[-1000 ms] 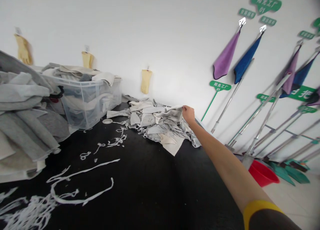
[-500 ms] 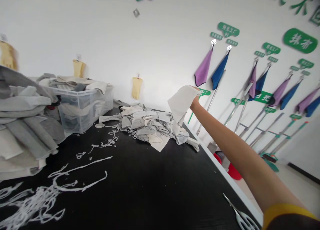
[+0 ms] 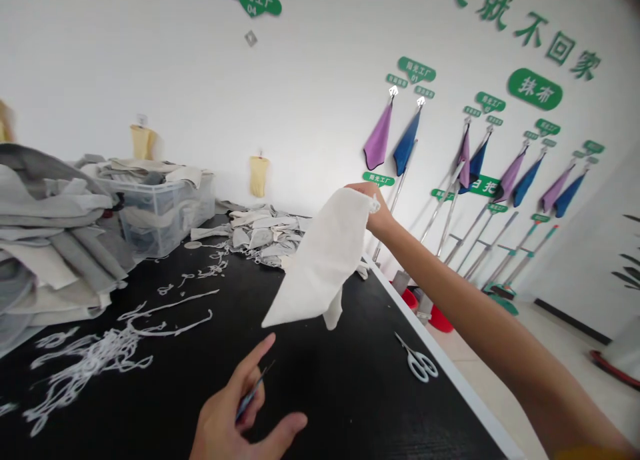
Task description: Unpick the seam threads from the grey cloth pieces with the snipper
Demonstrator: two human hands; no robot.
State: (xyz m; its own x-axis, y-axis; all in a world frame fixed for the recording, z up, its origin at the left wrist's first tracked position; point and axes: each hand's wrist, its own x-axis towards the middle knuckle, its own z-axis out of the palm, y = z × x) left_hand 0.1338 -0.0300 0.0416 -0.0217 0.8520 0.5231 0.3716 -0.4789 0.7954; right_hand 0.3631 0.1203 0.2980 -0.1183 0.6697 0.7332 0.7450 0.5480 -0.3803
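Note:
My right hand (image 3: 373, 203) is closed on the upper edge of a white cloth piece (image 3: 323, 253), which hangs above the black table with loose threads at its top corner. Below the cloth's lower tip is my left hand (image 3: 245, 407), its thumb and index finger spread apart. The curled fingers of that hand hold a small blue tool (image 3: 249, 400) with a thin dark tip; its exact kind is unclear. Behind the hanging cloth lies a heap of grey and white cloth pieces (image 3: 270, 232), partly hidden by it.
White-handled scissors (image 3: 417, 359) lie near the right edge of the black table (image 3: 320, 407). Cut white strips (image 3: 100, 353) are tangled at left. Beyond them are a stack of grey cloth (image 3: 65, 227) and a clear plastic bin (image 3: 160, 213) of cloth. Mops and rags hang on the wall.
My right hand has brought the white cloth nearer and left of the heap. My left hand has come into view from below with the blue tool. The view has turned right.

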